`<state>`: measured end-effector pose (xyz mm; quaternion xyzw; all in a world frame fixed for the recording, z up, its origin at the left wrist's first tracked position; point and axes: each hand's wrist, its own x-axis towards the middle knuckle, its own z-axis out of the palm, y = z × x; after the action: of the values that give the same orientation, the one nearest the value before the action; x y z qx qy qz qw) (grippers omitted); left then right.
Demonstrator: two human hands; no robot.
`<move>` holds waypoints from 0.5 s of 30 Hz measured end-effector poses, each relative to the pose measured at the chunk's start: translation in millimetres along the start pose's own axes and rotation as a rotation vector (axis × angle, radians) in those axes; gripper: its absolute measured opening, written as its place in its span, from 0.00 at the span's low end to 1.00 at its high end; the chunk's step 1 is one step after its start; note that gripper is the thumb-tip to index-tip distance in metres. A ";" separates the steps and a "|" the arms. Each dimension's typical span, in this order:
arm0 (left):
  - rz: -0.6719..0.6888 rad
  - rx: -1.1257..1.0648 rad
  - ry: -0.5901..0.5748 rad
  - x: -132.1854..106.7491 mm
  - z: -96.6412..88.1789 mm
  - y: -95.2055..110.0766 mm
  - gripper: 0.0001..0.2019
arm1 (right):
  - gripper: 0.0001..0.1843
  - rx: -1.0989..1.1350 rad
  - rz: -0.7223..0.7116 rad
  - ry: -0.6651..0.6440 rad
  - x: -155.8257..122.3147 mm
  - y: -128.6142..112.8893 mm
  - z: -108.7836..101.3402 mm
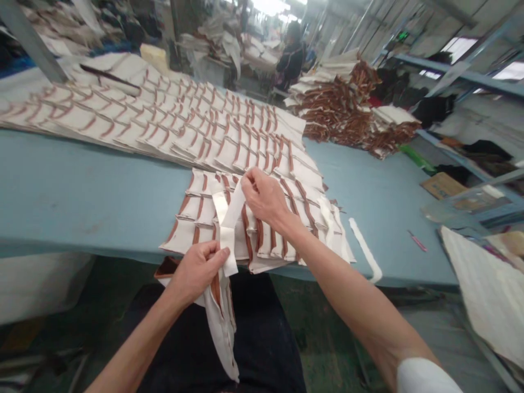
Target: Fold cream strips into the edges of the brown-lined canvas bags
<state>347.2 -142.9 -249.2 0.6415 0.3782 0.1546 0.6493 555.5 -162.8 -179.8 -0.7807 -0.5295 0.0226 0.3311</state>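
Note:
My left hand [202, 267] is closed at the front table edge, its thumb and fingers pinching the lower part of a white strip [228, 245]. Above that grip the strip parts into two tails in a Y shape, one of them shiny. My right hand [264, 196] pinches the end of the right tail, higher up. Below my left hand hangs a folded off-white fabric piece [219, 333] with brown edges; whether the fingers also grip it I cannot tell. Under both hands lie overlapping off-white fabric pieces [188, 207] with brown edges.
Long rows of similar overlapping pieces [135, 117] cover the back of the blue table [102, 202]. A tall fabric stack [339, 98] stands back right. A curved white strip [364, 248] and a small pink tool [417, 240] lie to the right. A person [292, 54] is in the background.

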 end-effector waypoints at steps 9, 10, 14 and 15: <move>0.086 0.166 0.058 -8.6 6.6 -23.1 0.23 | 0.14 -0.051 0.156 0.059 92.4 -4.3 22.7; 0.093 0.183 0.082 -11.2 8.0 -26.9 0.23 | 0.15 -0.053 0.172 0.054 99.4 -6.2 27.3; 0.116 0.224 0.135 -15.7 11.2 -41.5 0.21 | 0.18 -0.078 0.226 0.028 125.5 -16.6 48.7; 0.119 0.226 0.141 -15.5 11.5 -44.6 0.21 | 0.18 -0.088 0.231 0.024 131.4 -19.1 53.8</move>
<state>332.1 -167.6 -288.3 0.7193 0.3992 0.1941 0.5344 576.8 -21.5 -169.9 -0.8505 -0.4325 0.0279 0.2979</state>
